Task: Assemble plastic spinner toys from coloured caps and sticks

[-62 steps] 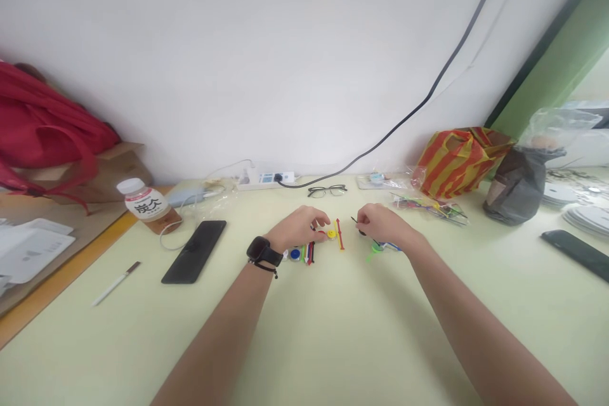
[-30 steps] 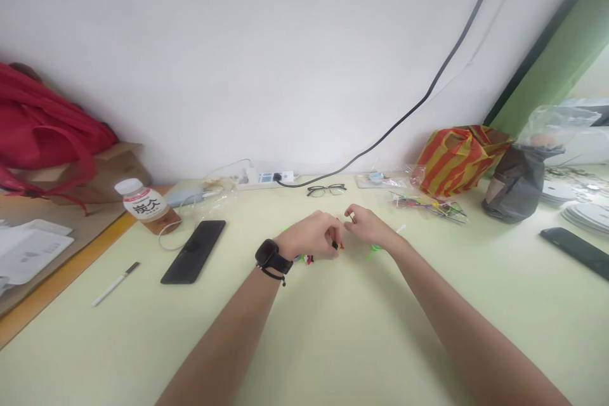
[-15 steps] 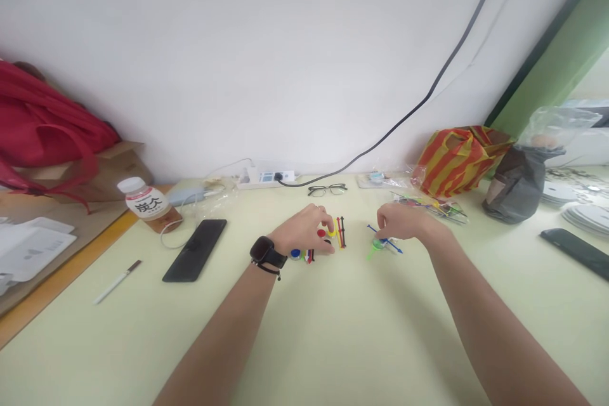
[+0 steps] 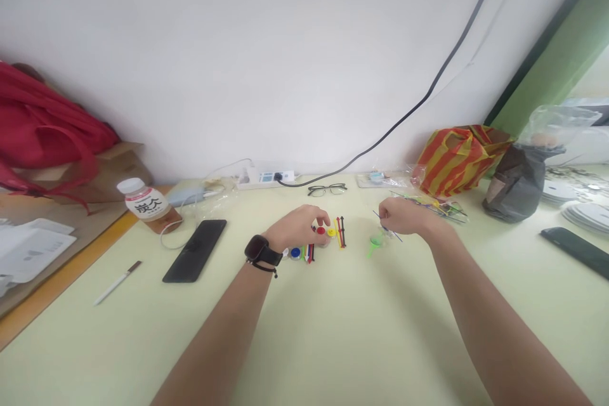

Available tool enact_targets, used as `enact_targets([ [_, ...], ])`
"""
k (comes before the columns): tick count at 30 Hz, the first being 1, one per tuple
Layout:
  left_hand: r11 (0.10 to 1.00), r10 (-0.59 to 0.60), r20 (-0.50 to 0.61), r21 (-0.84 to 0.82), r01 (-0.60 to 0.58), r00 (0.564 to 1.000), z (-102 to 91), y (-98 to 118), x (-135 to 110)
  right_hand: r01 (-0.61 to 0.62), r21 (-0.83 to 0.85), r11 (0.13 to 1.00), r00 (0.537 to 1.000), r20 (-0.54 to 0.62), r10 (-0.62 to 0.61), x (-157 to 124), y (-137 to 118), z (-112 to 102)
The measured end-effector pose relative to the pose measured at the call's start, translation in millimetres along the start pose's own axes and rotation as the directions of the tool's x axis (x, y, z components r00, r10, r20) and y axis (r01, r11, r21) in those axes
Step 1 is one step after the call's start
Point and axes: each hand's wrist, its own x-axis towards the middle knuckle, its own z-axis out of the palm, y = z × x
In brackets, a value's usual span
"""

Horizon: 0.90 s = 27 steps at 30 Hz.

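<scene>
Center frame, the right hand (image 4: pixel 402 216) pinches a thin blue stick (image 4: pixel 397 236), just above a green piece (image 4: pixel 375 242) on the table (image 4: pixel 333 330). To its left, the left hand (image 4: pixel 297 228) curls its fingertips against a red disc (image 4: pixel 321 230); whether it grips the disc cannot be told. Coloured sticks (image 4: pixel 340 231) lie between the hands.

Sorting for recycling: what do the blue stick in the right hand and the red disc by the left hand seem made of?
Blue stick: probably plastic; thin, straight, evenly bright colour. Finish too small to tell.
Red disc: probably plastic too; flat, uniform saturated red like the coloured pieces beside it.
</scene>
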Motion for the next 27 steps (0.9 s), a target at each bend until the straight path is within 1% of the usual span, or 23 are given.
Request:
enact_targets([
  [4, 0.999, -0.031, 0.009, 0.029, 0.031, 0.999, 2.5, -1.8, 0.8, -0.013, 0.045, 0.999, 0.996, -0.092, 0.017, -0.2, 1.7, -5.6],
  [7, 0.999, -0.036, 0.028, 0.007, 0.035, 0.999, 3.1, -5.3, 0.8, 0.03, 0.183, 0.983, 0.989, -0.148, -0.003, -1.8, -1.1, -7.6],
  [9, 0.999, -0.034, 0.038, -0.018, 0.035, 0.999, 1.6, -6.1, 0.1, 0.065, 0.315, 0.947, 0.99, -0.142, -0.02, -3.0, -6.0, -7.3],
  [11, 0.999, -0.025, 0.022, -0.039, 0.026, 0.999, -1.0, -3.3, -0.7, 0.101, 0.462, 0.881, 0.993, -0.106, -0.059, -4.0, -13.6, -5.4],
  [12, 0.998, -0.009, -0.004, -0.059, 0.009, 1.0, -2.4, 0.0, -0.9, 0.124, 0.533, 0.837, 0.992, -0.091, -0.088, -4.4, -18.4, -3.8],
  [15, 0.974, 0.079, -0.129, -0.202, -0.104, 0.988, -5.9, 16.2, -0.5, 0.187, 0.709, 0.68, 0.98, -0.085, -0.181, -5.4, -35.5, 2.6],
  [17, 0.921, 0.134, -0.195, -0.337, -0.194, 0.972, -6.8, 28.2, 0.8, 0.198, 0.795, 0.573, 0.973, -0.087, -0.215, -6.2, -47.3, 7.1],
  [18, 0.895, 0.157, -0.232, -0.377, -0.238, 0.96, -6.8, 32.9, 1.7, 0.196, 0.83, 0.522, 0.97, -0.086, -0.227, -6.6, -52.4, 9.1],
  [20, 0.86, 0.184, -0.286, -0.416, -0.295, 0.94, -6.0, 37.9, 3.6, 0.184, 0.884, 0.43, 0.967, -0.084, -0.243, -7.4, -60.1, 12.3],
  [22, 0.848, 0.19, -0.306, -0.427, -0.313, 0.933, -4.8, 37.3, 5.2, 0.173, 0.913, 0.369, 0.961, -0.076, -0.264, -7.8, -64.3, 14.6],
  [23, 0.849, 0.187, -0.309, -0.426, -0.312, 0.932, -4.2, 35.8, 5.8, 0.17, 0.919, 0.355, 0.958, -0.07, -0.279, -7.9, -65.4, 15.4],
  [25, 0.862, 0.173, -0.315, -0.41, -0.298, 0.933, -3.1, 32.3, 6.4, 0.175, 0.916, 0.361, 0.948, -0.058, -0.313, -7.8, -66.7, 17.3],
  [27, 0.883, 0.155, -0.309, -0.382, -0.272, 0.938, -1.8, 30.1, 6.1, 0.176, 0.892, 0.417, 0.947, -0.038, -0.319, -6.8, -67.5, 20.1],
])
